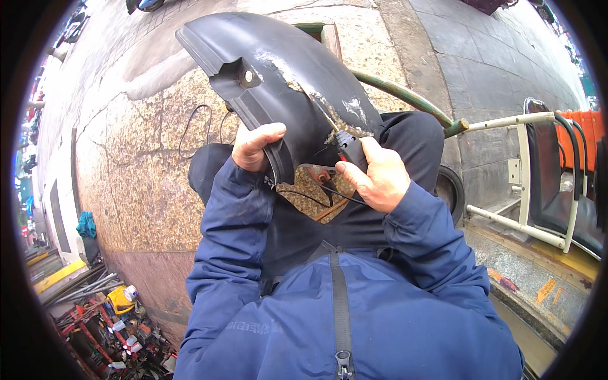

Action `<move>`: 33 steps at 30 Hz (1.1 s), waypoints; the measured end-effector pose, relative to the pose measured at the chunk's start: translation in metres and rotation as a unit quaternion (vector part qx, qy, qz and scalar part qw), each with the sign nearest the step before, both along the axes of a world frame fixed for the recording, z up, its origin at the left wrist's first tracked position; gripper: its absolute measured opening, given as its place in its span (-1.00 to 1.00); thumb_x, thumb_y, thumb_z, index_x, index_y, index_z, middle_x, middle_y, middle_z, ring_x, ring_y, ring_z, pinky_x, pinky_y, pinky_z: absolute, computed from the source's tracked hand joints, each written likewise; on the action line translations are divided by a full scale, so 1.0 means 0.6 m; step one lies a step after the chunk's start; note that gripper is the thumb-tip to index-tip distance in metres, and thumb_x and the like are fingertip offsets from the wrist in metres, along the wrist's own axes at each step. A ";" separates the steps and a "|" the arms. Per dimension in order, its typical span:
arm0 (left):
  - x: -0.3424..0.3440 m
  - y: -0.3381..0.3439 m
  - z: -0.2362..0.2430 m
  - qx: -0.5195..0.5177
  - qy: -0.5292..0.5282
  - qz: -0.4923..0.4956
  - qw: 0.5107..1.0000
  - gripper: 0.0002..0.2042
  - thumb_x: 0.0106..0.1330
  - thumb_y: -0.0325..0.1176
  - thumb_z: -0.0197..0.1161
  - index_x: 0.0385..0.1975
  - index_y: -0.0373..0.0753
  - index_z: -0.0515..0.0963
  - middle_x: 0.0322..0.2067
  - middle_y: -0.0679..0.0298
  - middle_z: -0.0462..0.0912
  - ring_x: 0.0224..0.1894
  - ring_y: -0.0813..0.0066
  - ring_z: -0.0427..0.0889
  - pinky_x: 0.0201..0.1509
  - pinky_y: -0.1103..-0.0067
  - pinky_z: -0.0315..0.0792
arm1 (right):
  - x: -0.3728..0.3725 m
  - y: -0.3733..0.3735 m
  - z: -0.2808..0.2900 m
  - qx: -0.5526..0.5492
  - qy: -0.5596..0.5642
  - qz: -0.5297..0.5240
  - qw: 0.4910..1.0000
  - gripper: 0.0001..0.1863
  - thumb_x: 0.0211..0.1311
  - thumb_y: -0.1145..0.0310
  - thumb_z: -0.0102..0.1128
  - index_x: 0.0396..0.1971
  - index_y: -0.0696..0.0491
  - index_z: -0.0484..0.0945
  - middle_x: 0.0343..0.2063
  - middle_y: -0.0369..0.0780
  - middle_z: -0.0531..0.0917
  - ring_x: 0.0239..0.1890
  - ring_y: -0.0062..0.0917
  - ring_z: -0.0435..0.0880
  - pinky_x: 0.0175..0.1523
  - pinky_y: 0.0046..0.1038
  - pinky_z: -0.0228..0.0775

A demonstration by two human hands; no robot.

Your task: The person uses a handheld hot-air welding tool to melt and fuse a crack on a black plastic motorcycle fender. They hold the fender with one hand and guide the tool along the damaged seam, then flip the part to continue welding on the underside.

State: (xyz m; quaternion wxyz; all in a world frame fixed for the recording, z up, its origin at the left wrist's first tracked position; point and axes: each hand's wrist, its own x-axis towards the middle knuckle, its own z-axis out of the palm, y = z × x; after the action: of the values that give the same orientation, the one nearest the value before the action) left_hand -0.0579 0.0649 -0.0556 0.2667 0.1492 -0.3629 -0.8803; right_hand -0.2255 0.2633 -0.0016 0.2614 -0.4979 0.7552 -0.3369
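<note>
Sits w/ blk fender [288, 76] btwn & beyond knees [415, 142]. Pinches its near L edge w/ L hand [255, 147], thumb atop, other fingers mostly hidden. Wraps R hand [384, 176] round blk tool [351, 152], aiming tip at rough seam [318, 107] in fender; can't tell if touching. Has chair [546, 164] to R, yellow container [119, 300] amid clutter [95, 335] lower L.
</note>
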 end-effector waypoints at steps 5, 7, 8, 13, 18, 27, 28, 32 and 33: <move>-0.005 0.009 0.010 0.012 -0.001 0.001 1.000 -0.48 0.15 -0.54 0.17 0.17 -0.48 0.34 -0.08 -0.05 0.62 -0.06 0.10 0.70 0.09 0.25 0.62 | -0.004 0.007 0.002 0.019 -0.040 -0.032 0.999 -0.58 0.26 0.18 0.36 -0.22 0.24 0.44 -0.50 0.11 0.65 -0.37 0.04 0.70 -0.23 -0.18 0.53; -0.004 0.007 0.009 0.019 0.002 -0.010 1.000 -0.48 0.16 -0.54 0.17 0.18 -0.48 0.34 -0.07 -0.06 0.62 -0.06 0.09 0.70 0.10 0.24 0.61 | 0.000 0.008 0.003 0.003 -0.037 -0.026 0.999 -0.57 0.26 0.17 0.36 -0.23 0.24 0.44 -0.50 0.11 0.65 -0.36 0.04 0.70 -0.23 -0.17 0.53; -0.003 0.005 0.008 0.021 0.003 -0.016 1.000 -0.48 0.16 -0.54 0.17 0.18 -0.48 0.33 -0.07 -0.06 0.62 -0.06 0.09 0.70 0.11 0.24 0.61 | 0.003 0.007 0.002 0.007 -0.032 -0.022 0.999 -0.57 0.26 0.17 0.36 -0.23 0.24 0.44 -0.50 0.12 0.65 -0.36 0.04 0.70 -0.23 -0.17 0.53; 0.002 -0.005 -0.006 0.023 -0.007 -0.027 0.999 -0.48 0.17 -0.53 0.17 0.19 -0.47 0.32 -0.05 -0.08 0.61 -0.05 0.07 0.69 0.11 0.22 0.61 | 0.002 0.006 0.002 0.020 -0.010 -0.022 0.999 -0.55 0.26 0.14 0.36 -0.22 0.26 0.44 -0.49 0.13 0.65 -0.36 0.06 0.69 -0.22 -0.15 0.52; -0.001 -0.002 -0.004 0.018 -0.001 -0.016 1.000 -0.48 0.18 -0.52 0.16 0.19 -0.48 0.33 -0.04 -0.08 0.61 -0.03 0.05 0.69 0.11 0.22 0.62 | -0.006 0.014 0.003 0.032 -0.041 -0.050 0.997 -0.54 0.26 0.13 0.35 -0.22 0.26 0.44 -0.48 0.15 0.64 -0.35 0.08 0.69 -0.22 -0.12 0.52; -0.006 0.010 0.021 0.047 -0.018 0.005 0.999 -0.54 0.14 -0.58 0.18 0.11 -0.42 0.43 -0.14 0.04 0.66 -0.13 0.15 0.71 0.01 0.28 0.64 | -0.005 0.014 0.005 0.025 -0.043 -0.034 0.998 -0.54 0.26 0.12 0.35 -0.22 0.26 0.45 -0.47 0.15 0.64 -0.34 0.08 0.68 -0.21 -0.12 0.51; -0.006 0.011 0.022 0.051 -0.019 0.007 0.999 -0.55 0.14 -0.58 0.19 0.11 -0.42 0.43 -0.14 0.04 0.66 -0.13 0.15 0.71 0.01 0.28 0.64 | -0.005 0.014 0.005 0.016 -0.045 -0.036 0.998 -0.54 0.26 0.12 0.35 -0.23 0.25 0.45 -0.46 0.15 0.64 -0.33 0.08 0.68 -0.21 -0.11 0.51; -0.004 0.011 0.023 0.057 -0.011 0.004 0.998 -0.55 0.13 -0.58 0.19 0.09 -0.42 0.45 -0.16 0.05 0.66 -0.14 0.16 0.71 0.00 0.29 0.64 | -0.011 0.013 0.004 0.043 -0.054 -0.043 0.997 -0.55 0.26 0.13 0.37 -0.25 0.25 0.45 -0.45 0.15 0.64 -0.33 0.07 0.68 -0.21 -0.13 0.51; -0.004 0.010 0.022 0.053 -0.019 0.009 0.998 -0.55 0.13 -0.58 0.19 0.09 -0.42 0.45 -0.16 0.05 0.66 -0.14 0.16 0.71 0.00 0.29 0.64 | -0.011 0.013 0.004 0.034 -0.051 -0.038 0.997 -0.55 0.26 0.13 0.37 -0.26 0.25 0.46 -0.46 0.14 0.64 -0.34 0.07 0.68 -0.21 -0.14 0.51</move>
State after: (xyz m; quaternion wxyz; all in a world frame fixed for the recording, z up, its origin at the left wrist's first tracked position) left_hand -0.0605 0.0710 -0.0427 0.2590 0.1830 -0.3196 -0.8929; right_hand -0.2319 0.2709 0.0006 0.3036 -0.4414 0.7704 -0.3457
